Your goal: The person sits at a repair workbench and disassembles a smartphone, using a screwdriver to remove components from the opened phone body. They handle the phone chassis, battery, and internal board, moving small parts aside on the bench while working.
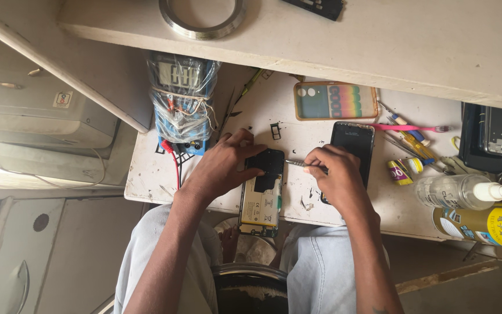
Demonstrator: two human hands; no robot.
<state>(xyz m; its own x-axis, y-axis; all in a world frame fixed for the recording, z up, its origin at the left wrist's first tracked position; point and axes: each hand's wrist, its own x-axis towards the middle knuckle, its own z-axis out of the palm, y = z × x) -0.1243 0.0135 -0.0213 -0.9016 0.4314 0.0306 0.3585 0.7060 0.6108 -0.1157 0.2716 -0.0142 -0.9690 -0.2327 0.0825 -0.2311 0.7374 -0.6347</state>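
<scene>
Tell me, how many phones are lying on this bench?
2: an opened phone with its insides showing, steadied by the left hand, and a dark-screened phone behind the right hand. Other phone parts lie at the bench's right end, partly hidden.

Single view only, from a camera worn on the person's head, looking steeply down past both forearms onto the white worktop (pixel 344 200) and the lap in pale trousers below it. It sits close: the left hand (pixel 223 168) and right hand (pixel 335 177) fill the middle of the frame, with the opened phone (pixel 262 195) between them near centre, while the worktop's near edge runs across the lower half. The upper part of the frame takes in a raised shelf (pixel 344 43) that overhangs the worktop's far side, and the left margin takes in grey casings beside the bench.
</scene>
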